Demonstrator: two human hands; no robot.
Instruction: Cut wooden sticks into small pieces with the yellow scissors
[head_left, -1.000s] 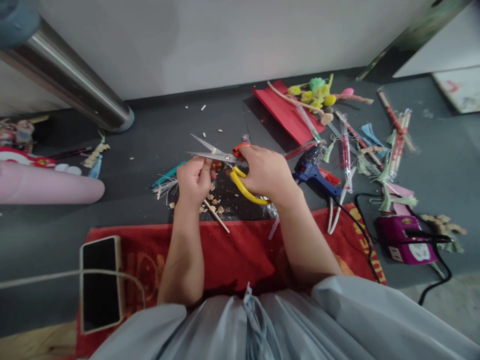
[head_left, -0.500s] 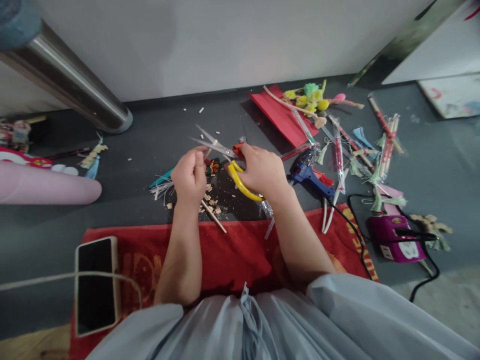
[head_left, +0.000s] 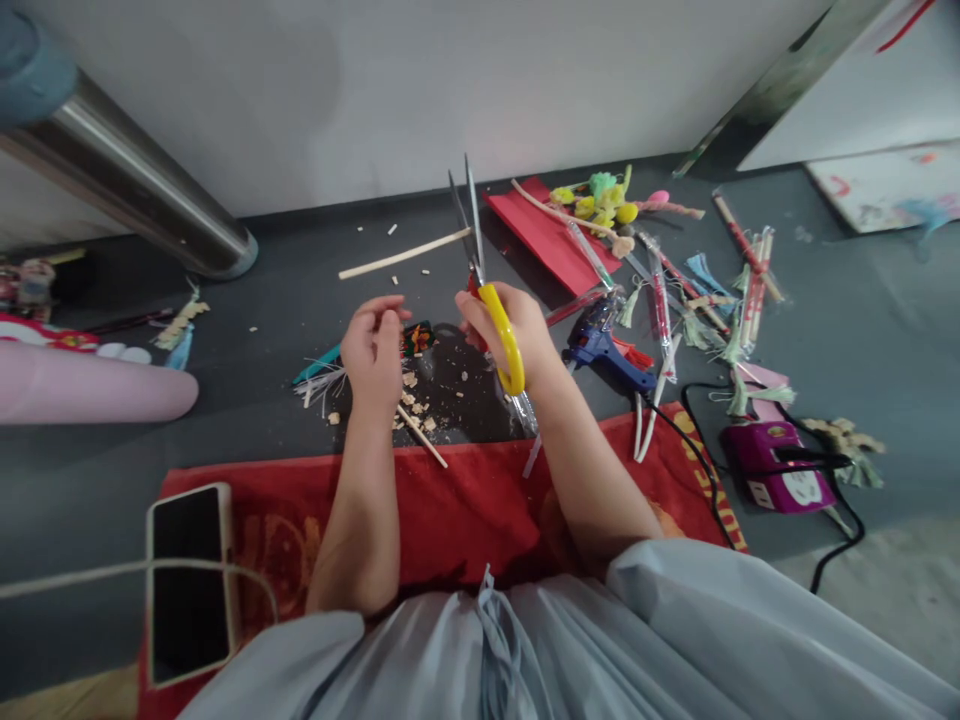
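Twelve o'clock points away from the wearer, toward the wall. Operate the scissors (head_left: 502, 328) from the right hand (head_left: 532, 335) only. Its fingers are wrapped around the handles; the blades stand slightly parted and aim at 12 o'clock.

For a clean cut, set the wooden stick (head_left: 401, 256) square across the blades and close to the pivot, where leverage is likely greatest. Steady the stick's free end first; a short offcut may fly. Hold the left fingers outside the blade path.

The left hand (head_left: 371, 355) is loosely curled, thumb and forefinger apart, with no part visible in its grip.

Location of stick: it lies at 12 o'clock from the left fingers, apart from them, and at about 11 o'clock from the right fingers. It runs from the blades toward 9 o'clock. Its near-blade end overlaps the blades in view; whether it touches them, or rests fully on the table (head_left: 300, 290), cannot be told.
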